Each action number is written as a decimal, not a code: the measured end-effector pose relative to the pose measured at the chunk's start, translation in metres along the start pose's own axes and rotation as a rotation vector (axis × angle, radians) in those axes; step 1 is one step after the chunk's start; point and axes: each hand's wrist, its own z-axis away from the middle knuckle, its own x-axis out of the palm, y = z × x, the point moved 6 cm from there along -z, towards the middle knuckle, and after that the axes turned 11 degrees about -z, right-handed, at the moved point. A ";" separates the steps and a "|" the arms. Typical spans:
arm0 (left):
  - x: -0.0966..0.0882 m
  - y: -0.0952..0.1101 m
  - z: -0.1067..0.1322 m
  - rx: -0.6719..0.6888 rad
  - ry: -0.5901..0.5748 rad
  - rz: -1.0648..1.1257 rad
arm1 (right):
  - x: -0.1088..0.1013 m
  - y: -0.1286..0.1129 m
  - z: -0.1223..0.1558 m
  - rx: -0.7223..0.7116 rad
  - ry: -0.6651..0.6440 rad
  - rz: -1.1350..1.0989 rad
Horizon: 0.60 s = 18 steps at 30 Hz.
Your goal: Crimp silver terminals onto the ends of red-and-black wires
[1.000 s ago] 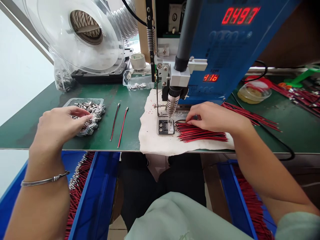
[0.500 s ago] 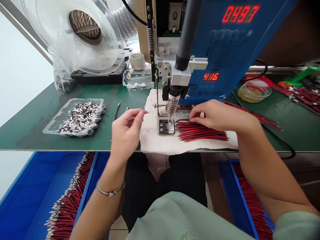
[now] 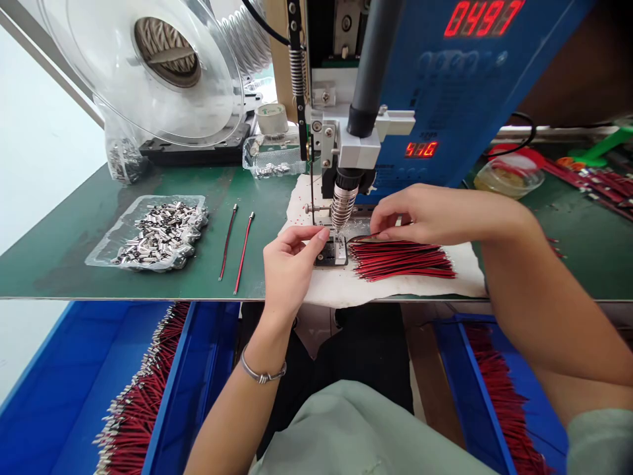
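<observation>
My left hand (image 3: 291, 264) has thumb and forefinger pinched together at the left side of a small black and metal holding block (image 3: 340, 251). Whatever sits between those fingertips is too small to make out. Right above the block is the spring-wrapped tip (image 3: 343, 208) of a soldering machine. My right hand (image 3: 413, 214) is closed at the back edge of a bundle of red and black wires (image 3: 403, 262), its fingertips pinching a thin dark wire (image 3: 364, 239) that points left to the block. Bundle and block both rest on a white cloth (image 3: 316, 290).
Two wires with metal ends (image 3: 242, 254) lie left of the cloth. Farther left stands a clear tray (image 3: 101, 254) of metal connectors. The blue machine housing (image 3: 445, 119) rises behind. Blue bins (image 3: 171, 396) of wires sit below the table edge, left and right.
My left hand has moved right, from over the table beside the cloth to the holding block, uncovering two wires. My right hand has shifted slightly at the back of the bundle.
</observation>
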 end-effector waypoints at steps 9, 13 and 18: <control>0.001 0.000 0.002 0.017 -0.001 -0.103 | 0.024 0.002 -0.012 -0.070 -0.047 -0.412; 0.000 0.001 0.002 0.025 -0.002 -0.118 | 0.025 -0.005 -0.011 -0.091 0.050 -0.439; 0.001 0.001 0.002 0.034 -0.015 -0.136 | 0.023 -0.009 -0.011 -0.115 0.163 -0.382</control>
